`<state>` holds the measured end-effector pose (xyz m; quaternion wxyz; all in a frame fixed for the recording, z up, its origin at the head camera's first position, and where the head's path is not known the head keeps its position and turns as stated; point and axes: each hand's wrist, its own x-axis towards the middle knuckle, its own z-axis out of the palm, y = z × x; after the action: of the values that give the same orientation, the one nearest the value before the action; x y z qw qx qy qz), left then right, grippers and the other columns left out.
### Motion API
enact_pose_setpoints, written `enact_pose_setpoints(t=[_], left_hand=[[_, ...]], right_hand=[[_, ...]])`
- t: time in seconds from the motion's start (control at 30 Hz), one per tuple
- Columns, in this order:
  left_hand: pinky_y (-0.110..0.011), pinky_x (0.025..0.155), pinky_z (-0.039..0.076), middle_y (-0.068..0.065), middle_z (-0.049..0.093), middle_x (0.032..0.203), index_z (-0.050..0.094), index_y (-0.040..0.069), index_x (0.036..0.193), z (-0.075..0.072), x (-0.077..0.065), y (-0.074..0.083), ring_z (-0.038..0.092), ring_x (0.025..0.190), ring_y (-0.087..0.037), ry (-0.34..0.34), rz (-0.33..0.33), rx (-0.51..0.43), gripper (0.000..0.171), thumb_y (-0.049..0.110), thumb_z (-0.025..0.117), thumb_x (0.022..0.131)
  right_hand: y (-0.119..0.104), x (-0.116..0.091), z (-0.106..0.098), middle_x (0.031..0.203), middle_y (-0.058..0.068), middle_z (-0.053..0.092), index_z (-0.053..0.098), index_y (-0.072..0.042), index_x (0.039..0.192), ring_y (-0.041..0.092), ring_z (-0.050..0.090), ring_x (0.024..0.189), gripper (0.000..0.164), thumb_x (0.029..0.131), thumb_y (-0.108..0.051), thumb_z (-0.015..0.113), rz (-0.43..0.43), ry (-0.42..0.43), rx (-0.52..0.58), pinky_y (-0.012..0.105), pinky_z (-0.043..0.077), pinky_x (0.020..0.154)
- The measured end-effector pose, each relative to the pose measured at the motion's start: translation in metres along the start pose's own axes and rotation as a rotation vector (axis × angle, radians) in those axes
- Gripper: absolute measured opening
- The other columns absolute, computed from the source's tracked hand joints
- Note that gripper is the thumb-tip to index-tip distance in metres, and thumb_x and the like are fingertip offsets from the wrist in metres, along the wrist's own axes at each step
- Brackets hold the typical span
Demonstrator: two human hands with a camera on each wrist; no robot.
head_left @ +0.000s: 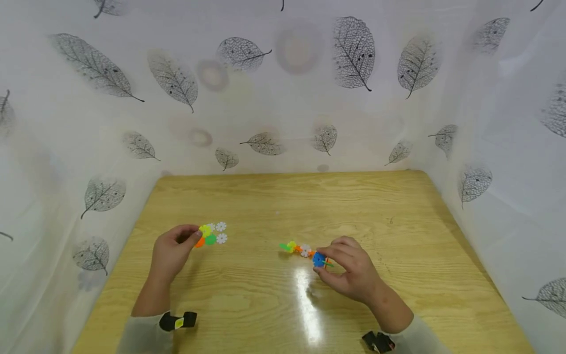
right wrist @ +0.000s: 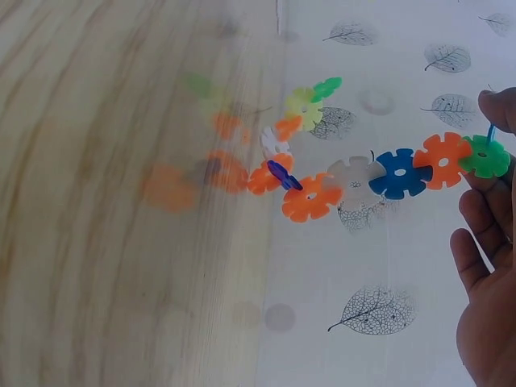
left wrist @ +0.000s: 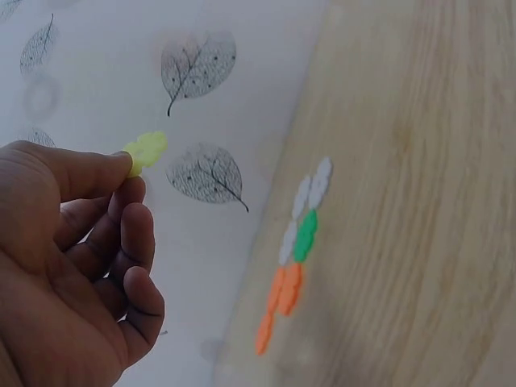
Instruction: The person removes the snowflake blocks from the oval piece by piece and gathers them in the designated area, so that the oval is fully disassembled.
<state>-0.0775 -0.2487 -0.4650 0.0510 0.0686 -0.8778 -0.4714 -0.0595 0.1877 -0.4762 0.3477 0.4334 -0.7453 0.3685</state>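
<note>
My left hand (head_left: 174, 250) pinches a yellow flower-shaped interlocking disc (left wrist: 149, 149) between thumb and forefinger, its other fingers curled loosely below. Under and beside it lie loose discs of the same kind: a green disc (left wrist: 305, 235), white discs (left wrist: 320, 183) and orange discs (left wrist: 290, 289). Toward the right, my right hand (head_left: 351, 270) holds one end of a chain of joined discs (right wrist: 399, 173), pinching a blue disc (head_left: 319, 259). Next to those fingertips is a green disc (right wrist: 485, 156). The chain stretches left to a yellow disc (right wrist: 304, 109) and a green tip (right wrist: 326, 88).
The wooden table (head_left: 247, 206) carries a bright light reflection near its middle. Pale curtains (head_left: 283, 98) with a leaf print stand behind it and along both sides. Black straps (head_left: 178, 321) circle both wrists.
</note>
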Motion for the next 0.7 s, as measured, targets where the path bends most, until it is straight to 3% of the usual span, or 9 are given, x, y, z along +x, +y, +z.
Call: enact_pose_setpoints(t=[0.37,0.7], left_hand=[[-0.02,0.073,0.051,-0.012,0.07,0.114,0.072,0.004,0.12,-0.013,0.003,-0.019,0.06,0.095,-0.016,0.027,-0.105,0.046,0.038,0.037,0.071,0.1],[-0.026,0.072,0.051,-0.017,0.07,0.115,0.07,0.0,0.12,-0.019,0.007,-0.046,0.063,0.099,-0.027,-0.003,-0.213,0.133,0.035,0.03,0.065,0.102]], right_hand=[[0.0,0.002,0.0,0.092,0.005,0.077,0.077,0.001,0.105,0.022,0.066,0.08,0.031,0.094,-0.028,0.078,-0.014,0.014,-0.003,0.039,0.049,0.081],[0.001,0.003,0.001,0.092,0.006,0.077,0.077,0.0,0.106,0.021,0.066,0.079,0.031,0.094,-0.028,0.077,-0.009,0.009,-0.008,0.04,0.049,0.082]])
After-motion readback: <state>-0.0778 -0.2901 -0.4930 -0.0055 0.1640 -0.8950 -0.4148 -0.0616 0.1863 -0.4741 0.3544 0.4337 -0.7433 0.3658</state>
